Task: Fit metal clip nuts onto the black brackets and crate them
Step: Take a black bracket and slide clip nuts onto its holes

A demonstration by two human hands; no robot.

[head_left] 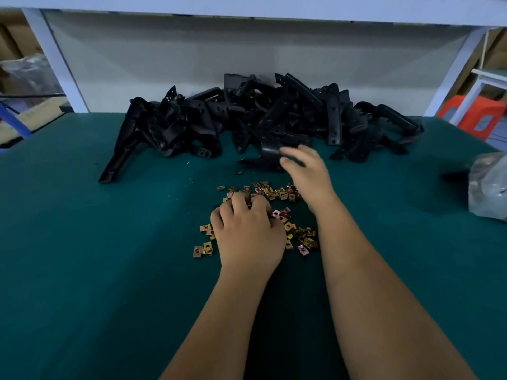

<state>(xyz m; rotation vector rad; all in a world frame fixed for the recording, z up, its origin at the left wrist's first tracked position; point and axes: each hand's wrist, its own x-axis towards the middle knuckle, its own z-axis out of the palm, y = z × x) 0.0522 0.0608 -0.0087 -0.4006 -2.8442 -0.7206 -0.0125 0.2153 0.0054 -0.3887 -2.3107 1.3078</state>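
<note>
A green mat (82, 270) covers the table top and spreads out to every side of the hands. Beyond them, at the far edge of the table, stands a pale grey back panel (247, 56), framed by slanting white struts (55, 64) to the left and right, with a white shelf edge (247, 6) across the top. Well off to the right of the hands, at the table's edge, lies a crumpled clear plastic bag (488, 185); its contents cannot be made out. Farther right and behind it, off the table, sits a red plastic stool (472, 113). Far to the left, past the strut, are brown cardboard boxes (16, 50) and a blue bar (13, 119).
</note>
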